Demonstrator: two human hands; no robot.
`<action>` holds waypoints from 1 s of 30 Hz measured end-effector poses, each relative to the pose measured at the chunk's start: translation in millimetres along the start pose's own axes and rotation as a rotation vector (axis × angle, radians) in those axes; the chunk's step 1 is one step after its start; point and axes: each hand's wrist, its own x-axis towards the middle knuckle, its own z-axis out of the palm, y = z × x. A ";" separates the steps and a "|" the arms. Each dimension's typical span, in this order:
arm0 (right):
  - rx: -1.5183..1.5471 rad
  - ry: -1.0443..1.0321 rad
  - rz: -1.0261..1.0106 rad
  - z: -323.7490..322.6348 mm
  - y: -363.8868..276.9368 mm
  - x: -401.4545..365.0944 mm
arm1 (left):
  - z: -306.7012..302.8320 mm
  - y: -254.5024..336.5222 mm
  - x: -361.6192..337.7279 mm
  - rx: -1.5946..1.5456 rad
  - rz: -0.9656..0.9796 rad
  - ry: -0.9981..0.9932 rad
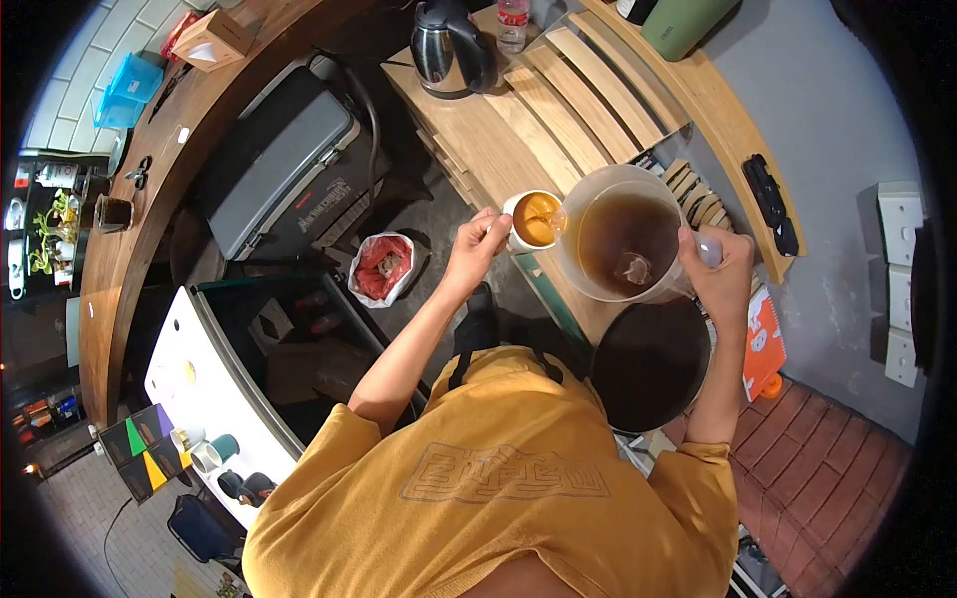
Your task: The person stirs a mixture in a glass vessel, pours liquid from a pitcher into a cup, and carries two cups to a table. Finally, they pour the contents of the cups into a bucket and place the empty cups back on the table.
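My left hand (476, 247) grips a small white cup (511, 206) with amber liquid inside. Closed round the handle of a large translucent plastic pitcher (626, 229) is my right hand (720, 271). Brown tea fills much of the pitcher, and what looks like a tea bag (634, 268) lies in it. The pitcher's spout meets the cup's right rim, and liquid shows at the spout. Both vessels are held above a slatted wooden bench (533, 130).
A steel kettle (446, 50) and a plastic bottle (512, 25) stand on the bench's far end. A round black top (653, 367) is below the pitcher. Left are a lined bin (383, 269), a grey cooler (284, 149) and a white counter (204, 369) with mugs. Dark glasses (770, 204) lie on the right ledge.
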 end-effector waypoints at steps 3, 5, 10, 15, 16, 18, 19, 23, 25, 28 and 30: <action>-0.016 -0.004 -0.020 0.6 -1.7 0.9 | -0.4 -1.7 0.4 0.002 -0.019 0.010; 0.002 -0.009 -0.019 0.7 -3.3 1.6 | -2.3 -6.8 1.6 0.014 -0.008 0.013; -0.068 -0.031 -0.031 -0.7 -2.1 3.6 | -1.1 -3.3 1.1 0.018 -0.030 0.022; -0.063 -0.026 -0.041 -2.5 -1.4 3.7 | -2.3 -9.2 4.1 0.049 -0.005 0.020; -0.074 -0.019 -0.048 -3.3 -2.7 4.0 | -1.0 -8.3 3.9 0.049 -0.006 0.018; -0.085 -0.012 -0.054 -4.2 -5.0 4.2 | 1.5 -5.1 3.2 0.025 -0.026 0.022; -0.090 -0.003 -0.076 -4.5 -6.0 4.2 | 1.8 -6.2 3.3 0.025 -0.025 0.021; -0.120 -0.015 -0.055 -7.2 -7.1 4.1 | 2.3 -12.6 4.7 -0.011 -0.029 0.014; -0.135 -0.026 -0.047 -8.6 -6.8 3.9 | 2.6 -12.4 4.6 -0.010 -0.025 0.012; -0.141 -0.019 -0.055 -8.4 -7.5 3.8 | 4.0 -8.9 4.1 -0.034 -0.050 0.010; -0.132 -0.001 -0.073 -6.8 -8.8 3.8 | 4.6 -6.9 4.0 -0.023 -0.045 0.011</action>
